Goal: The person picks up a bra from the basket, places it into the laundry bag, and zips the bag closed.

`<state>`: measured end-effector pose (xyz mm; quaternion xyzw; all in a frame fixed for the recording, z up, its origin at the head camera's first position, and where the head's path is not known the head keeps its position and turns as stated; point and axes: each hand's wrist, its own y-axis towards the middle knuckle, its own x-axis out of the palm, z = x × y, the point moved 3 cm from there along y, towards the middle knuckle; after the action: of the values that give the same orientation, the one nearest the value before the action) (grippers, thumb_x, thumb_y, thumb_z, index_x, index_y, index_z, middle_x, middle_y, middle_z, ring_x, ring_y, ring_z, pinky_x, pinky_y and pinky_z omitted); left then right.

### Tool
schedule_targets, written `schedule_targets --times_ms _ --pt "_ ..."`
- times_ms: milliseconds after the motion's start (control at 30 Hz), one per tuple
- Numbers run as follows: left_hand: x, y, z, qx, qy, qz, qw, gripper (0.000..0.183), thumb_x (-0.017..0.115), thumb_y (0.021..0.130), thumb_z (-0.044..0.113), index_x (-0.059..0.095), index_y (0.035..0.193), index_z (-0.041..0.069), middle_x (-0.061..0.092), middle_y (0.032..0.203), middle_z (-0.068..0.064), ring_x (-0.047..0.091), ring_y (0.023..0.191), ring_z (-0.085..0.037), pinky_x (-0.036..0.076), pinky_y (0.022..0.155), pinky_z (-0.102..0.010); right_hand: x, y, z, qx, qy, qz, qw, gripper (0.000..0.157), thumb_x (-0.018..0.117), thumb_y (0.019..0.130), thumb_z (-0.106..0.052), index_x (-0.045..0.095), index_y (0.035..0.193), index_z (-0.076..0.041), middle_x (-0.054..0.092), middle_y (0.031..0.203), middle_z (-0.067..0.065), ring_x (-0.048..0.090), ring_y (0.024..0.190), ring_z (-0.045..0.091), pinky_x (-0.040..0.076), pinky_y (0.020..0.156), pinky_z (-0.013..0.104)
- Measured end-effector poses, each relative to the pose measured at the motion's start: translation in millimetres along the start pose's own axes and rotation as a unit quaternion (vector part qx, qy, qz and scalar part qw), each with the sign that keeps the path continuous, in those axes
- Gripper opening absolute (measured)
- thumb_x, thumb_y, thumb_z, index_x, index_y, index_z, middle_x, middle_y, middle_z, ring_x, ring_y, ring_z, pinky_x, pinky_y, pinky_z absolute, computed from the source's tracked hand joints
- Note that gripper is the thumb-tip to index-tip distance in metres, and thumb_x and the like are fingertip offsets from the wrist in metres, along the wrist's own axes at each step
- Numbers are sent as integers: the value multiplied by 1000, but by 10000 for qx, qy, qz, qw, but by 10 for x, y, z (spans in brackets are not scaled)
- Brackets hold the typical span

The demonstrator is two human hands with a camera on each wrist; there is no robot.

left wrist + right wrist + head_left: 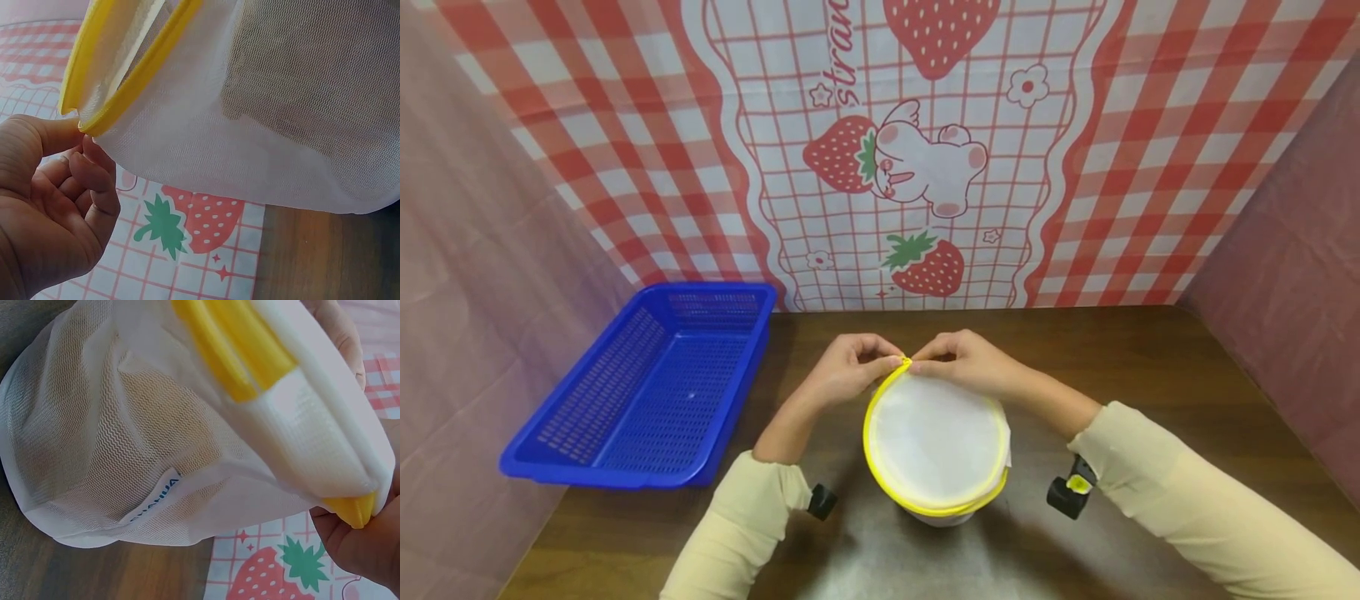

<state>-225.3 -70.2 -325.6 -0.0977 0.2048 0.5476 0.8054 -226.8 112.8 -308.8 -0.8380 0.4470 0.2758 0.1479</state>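
Observation:
A round white mesh laundry bag [940, 442] with a yellow zipper [868, 429] round its rim stands in front of me. At the rim's far side, the thumb and index finger of my left hand [847, 367] pinch an end of the zipper. My right hand [973, 362] pinches the same spot from the other side, the fingertips nearly meeting. In the left wrist view the two yellow zipper edges [140, 69] stand apart with a gap between them. A white tag [153, 497] with blue letters shows on the bag's side in the right wrist view.
A blue plastic basket [673, 392] with perforated sides sits to the left on the brown wooden table [1112, 358]. Behind the table hangs a red-and-white checked cloth [925, 167] with strawberries. Pinkish cloth walls [1285, 225] close off both sides.

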Motion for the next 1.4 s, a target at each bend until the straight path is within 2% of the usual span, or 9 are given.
schedule_targets --times_ms 67,100,267,333,767,867,967,1167,1400 --pt "-1 1 -5 -3 -11 20 10000 17 64 88 18 70 96 4 67 85 -9 56 72 -34 51 64 -46 2 2 -2 -13 -44 46 10000 25 64 89 -27 72 104 -8 66 95 6 54 81 15 50 64 27" --pt "-3 3 -8 -18 -19 34 10000 17 64 88 18 70 96 4 67 85 -9 56 70 -31 51 64 -45 0 2 -3 0 -45 74 10000 25 64 89 -27 72 103 -8 66 94 6 54 80 15 50 64 27" --pt "-8 7 -19 -30 -8 67 10000 16 65 88 18 70 96 4 67 85 -9 54 63 -14 48 57 -29 -3 1 -5 57 -10 209 9998 24 64 89 -26 73 102 -8 65 91 6 53 79 15 49 61 27" --pt "-7 7 -21 -26 4 49 10000 17 65 88 18 70 96 5 67 85 -9 53 63 -13 46 55 -25 -4 -2 -3 75 1 242 9997 24 64 89 -25 73 101 -7 65 90 6 53 78 15 49 60 26" --pt "-5 6 -24 -15 -34 31 10000 17 65 88 18 69 97 4 67 84 -9 52 62 -13 46 55 -25 -4 -7 18 243 130 290 9992 25 63 89 -26 73 102 -6 64 89 7 52 76 16 49 58 26" --pt "-4 7 -27 -38 -48 23 10000 17 64 88 18 69 97 4 66 83 -9 51 60 -13 47 55 -28 1 -13 7 257 150 282 9992 25 63 90 -25 72 102 -6 63 90 7 52 77 16 49 58 26" --pt "-7 5 -26 -44 -38 31 10000 17 64 88 18 69 97 4 66 83 -9 52 60 -16 47 56 -30 8 -16 -7 248 204 205 9993 25 62 90 -25 72 102 -6 64 93 8 53 80 16 50 61 26" --pt "-1 4 -19 -32 -62 -57 10000 18 64 89 18 69 98 4 67 86 -10 56 73 -36 46 56 -24 28 -10 -9 193 223 -78 9995 28 61 90 -28 70 106 -8 65 101 9 57 83 16 51 65 27" --pt "-5 -1 -23 -62 -10 -1 10000 17 64 89 18 69 98 5 67 87 -9 56 71 -32 50 59 -32 37 1 0 94 57 69 9999 26 62 90 -28 72 103 -8 65 94 8 54 79 16 50 62 27"
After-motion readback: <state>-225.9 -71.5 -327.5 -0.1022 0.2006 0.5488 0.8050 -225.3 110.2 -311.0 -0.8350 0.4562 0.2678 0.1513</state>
